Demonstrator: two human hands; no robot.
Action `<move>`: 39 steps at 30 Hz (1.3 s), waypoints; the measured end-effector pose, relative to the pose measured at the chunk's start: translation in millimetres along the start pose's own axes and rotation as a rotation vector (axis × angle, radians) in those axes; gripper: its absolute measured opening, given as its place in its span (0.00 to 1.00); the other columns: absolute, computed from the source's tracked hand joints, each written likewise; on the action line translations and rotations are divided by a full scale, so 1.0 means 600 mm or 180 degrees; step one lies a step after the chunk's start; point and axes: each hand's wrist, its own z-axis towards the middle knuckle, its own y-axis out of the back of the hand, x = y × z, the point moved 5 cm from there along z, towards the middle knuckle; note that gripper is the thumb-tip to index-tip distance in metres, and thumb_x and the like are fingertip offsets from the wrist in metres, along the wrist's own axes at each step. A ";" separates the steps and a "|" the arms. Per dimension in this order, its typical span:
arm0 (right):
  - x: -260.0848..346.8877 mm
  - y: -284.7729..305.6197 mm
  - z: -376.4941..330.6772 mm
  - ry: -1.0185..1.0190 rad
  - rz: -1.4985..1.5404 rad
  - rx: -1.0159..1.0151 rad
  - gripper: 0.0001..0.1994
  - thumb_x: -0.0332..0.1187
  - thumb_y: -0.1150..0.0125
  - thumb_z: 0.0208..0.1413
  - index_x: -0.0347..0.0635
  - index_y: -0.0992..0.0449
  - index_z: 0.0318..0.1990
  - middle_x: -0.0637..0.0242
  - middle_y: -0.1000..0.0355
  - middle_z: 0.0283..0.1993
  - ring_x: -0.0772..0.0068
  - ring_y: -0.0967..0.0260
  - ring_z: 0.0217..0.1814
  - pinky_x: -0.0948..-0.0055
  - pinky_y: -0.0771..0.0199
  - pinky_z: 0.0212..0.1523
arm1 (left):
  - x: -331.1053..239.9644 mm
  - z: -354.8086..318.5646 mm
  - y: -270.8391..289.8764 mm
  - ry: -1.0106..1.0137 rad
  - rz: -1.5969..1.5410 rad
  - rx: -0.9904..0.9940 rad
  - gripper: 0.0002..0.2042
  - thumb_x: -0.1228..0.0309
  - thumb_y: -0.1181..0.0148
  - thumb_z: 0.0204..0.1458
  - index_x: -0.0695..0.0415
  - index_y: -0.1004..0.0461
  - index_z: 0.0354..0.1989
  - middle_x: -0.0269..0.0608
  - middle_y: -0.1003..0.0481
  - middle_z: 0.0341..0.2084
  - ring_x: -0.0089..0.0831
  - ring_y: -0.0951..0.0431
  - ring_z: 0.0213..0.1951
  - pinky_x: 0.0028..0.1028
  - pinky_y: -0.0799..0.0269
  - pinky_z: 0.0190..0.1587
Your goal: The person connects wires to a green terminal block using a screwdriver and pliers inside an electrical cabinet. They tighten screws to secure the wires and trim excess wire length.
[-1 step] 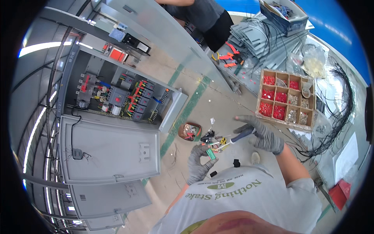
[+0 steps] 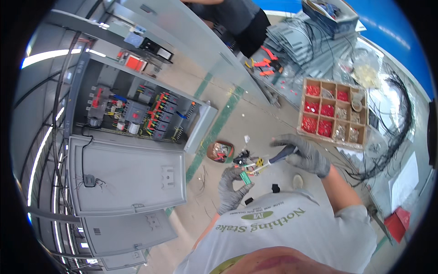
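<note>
Both my hands wear grey gloves. My left hand (image 2: 232,188) pinches a small green piece (image 2: 246,177) at the end of a bundle of thin wires (image 2: 246,160) with black and yellow ends. My right hand (image 2: 305,156) grips a blue-handled hand tool (image 2: 279,157) whose tip reaches into the same wires, just right of my left fingers. The two hands are close together above the floor, in front of my white shirt.
An open grey electrical cabinet (image 2: 137,114) with breakers and its door (image 2: 127,176) are on the left. A small bowl of red parts (image 2: 221,151) lies on the floor. A compartment box of red terminals (image 2: 333,112), black cables (image 2: 404,118) and red-handled pliers (image 2: 264,64) lie at right. Another person (image 2: 237,18) stands at the top.
</note>
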 end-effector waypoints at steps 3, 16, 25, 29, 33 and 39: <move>-0.043 0.009 -0.021 -0.2196 0.0399 -0.0077 0.27 0.48 0.45 0.61 0.39 0.35 0.62 0.58 0.28 0.52 0.71 0.27 0.49 0.72 0.29 0.48 | -0.011 0.010 -0.013 0.0064 -0.0220 0.0045 0.26 0.81 0.26 0.36 0.58 0.29 0.47 0.37 0.29 0.42 0.24 0.26 0.39 0.26 0.29 0.45; -0.018 0.001 0.005 -0.0452 0.0207 0.0142 0.25 0.43 0.47 0.63 0.40 0.37 0.63 0.61 0.30 0.58 0.68 0.27 0.52 0.71 0.27 0.48 | 0.015 0.012 -0.002 0.0005 -0.0263 -0.0023 0.30 0.87 0.28 0.33 0.59 0.28 0.50 0.38 0.28 0.45 0.26 0.27 0.44 0.26 0.30 0.47; -0.037 -0.030 0.019 -0.0496 0.0320 -0.0187 0.18 0.38 0.43 0.61 0.37 0.31 0.54 0.58 0.27 0.50 0.71 0.23 0.42 0.78 0.23 0.36 | 0.018 0.003 0.023 -0.0141 0.0202 -0.0250 0.28 0.78 0.25 0.34 0.58 0.26 0.49 0.41 0.27 0.43 0.31 0.26 0.41 0.28 0.27 0.44; -0.043 -0.040 0.006 -0.1132 0.0213 -0.0192 0.13 0.35 0.41 0.61 0.36 0.27 0.47 0.55 0.24 0.45 0.70 0.23 0.37 0.76 0.21 0.34 | 0.003 0.012 0.037 -0.0355 0.0054 -0.0148 0.29 0.81 0.27 0.36 0.58 0.28 0.52 0.42 0.29 0.44 0.29 0.27 0.42 0.27 0.28 0.45; -0.022 -0.047 0.025 -0.0893 0.0158 -0.0244 0.08 0.30 0.42 0.60 0.35 0.27 0.43 0.54 0.22 0.38 0.70 0.23 0.32 0.75 0.21 0.33 | 0.019 -0.014 0.051 -0.0095 -0.0215 -0.0365 0.28 0.80 0.26 0.36 0.56 0.27 0.51 0.38 0.28 0.44 0.26 0.27 0.42 0.27 0.28 0.45; -0.033 -0.116 0.047 -0.1077 0.0102 0.0017 0.08 0.29 0.41 0.60 0.35 0.27 0.44 0.53 0.23 0.39 0.68 0.22 0.32 0.74 0.20 0.33 | 0.045 -0.055 0.084 0.0057 -0.0670 -0.0632 0.29 0.80 0.26 0.35 0.55 0.27 0.51 0.35 0.29 0.44 0.25 0.28 0.43 0.26 0.30 0.47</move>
